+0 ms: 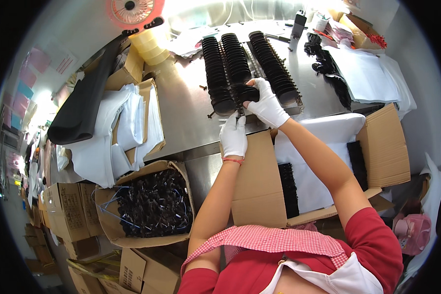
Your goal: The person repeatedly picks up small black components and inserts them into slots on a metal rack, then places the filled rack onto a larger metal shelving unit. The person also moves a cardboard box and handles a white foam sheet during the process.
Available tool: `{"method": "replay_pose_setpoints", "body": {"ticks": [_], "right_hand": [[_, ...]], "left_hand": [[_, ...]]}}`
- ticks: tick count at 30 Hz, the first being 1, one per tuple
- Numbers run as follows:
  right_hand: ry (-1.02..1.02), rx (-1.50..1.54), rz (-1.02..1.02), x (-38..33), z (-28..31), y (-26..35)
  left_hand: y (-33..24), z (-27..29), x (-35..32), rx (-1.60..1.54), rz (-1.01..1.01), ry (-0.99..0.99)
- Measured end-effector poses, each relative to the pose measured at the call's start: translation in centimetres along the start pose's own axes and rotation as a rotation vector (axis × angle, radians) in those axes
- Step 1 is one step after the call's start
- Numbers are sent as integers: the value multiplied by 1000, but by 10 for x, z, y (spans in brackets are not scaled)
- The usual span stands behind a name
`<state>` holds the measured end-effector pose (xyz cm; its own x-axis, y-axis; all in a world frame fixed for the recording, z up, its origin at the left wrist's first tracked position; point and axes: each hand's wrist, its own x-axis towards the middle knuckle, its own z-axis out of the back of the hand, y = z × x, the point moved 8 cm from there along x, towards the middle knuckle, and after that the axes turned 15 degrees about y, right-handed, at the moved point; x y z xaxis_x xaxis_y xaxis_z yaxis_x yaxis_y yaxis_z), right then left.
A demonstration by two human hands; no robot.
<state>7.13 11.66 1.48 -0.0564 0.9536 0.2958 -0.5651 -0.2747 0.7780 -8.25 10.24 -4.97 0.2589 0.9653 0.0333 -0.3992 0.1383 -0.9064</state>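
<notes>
Three long rows of round black discs stand on edge in a rack on the metal table: a left row [215,73], a middle row [234,56] and a right row [274,68]. My right hand [267,104], in a white glove with bare fingertips, has its thumb and fingers closed round several black discs [245,92] at the near end of the middle row. My left hand [233,137], gloved the same way, is below it, with its fingers drawn together at the near end of the rack's metal rail [240,110]. The left fingertips are partly hidden.
An open carton [259,186] with white lining and black rows stands before me. Left of it is a carton [144,169] of black pieces. White sheets [365,73] and black scraps [328,63] lie right of the rack; tape rolls [149,46] and a fan [132,12] stand back left.
</notes>
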Motion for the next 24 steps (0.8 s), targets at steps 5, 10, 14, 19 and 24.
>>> {"method": "replay_pose_setpoints", "body": {"ticks": [5, 10, 14, 19, 24], "right_hand": [[379, 479, -174, 20, -8, -13], [423, 272, -75, 13, -12, 22], [80, -201, 219, -10, -25, 37], [26, -482, 435, 1, -3, 60], [275, -264, 289, -34, 12, 104]], "left_hand": [[12, 0, 1, -7, -42, -20], [4, 2, -1, 9, -6, -21], [-2, 1, -1, 35, 4, -19], [1, 0, -10, 225, 56, -22], [-58, -14, -57, -1521, 11, 21]]}}
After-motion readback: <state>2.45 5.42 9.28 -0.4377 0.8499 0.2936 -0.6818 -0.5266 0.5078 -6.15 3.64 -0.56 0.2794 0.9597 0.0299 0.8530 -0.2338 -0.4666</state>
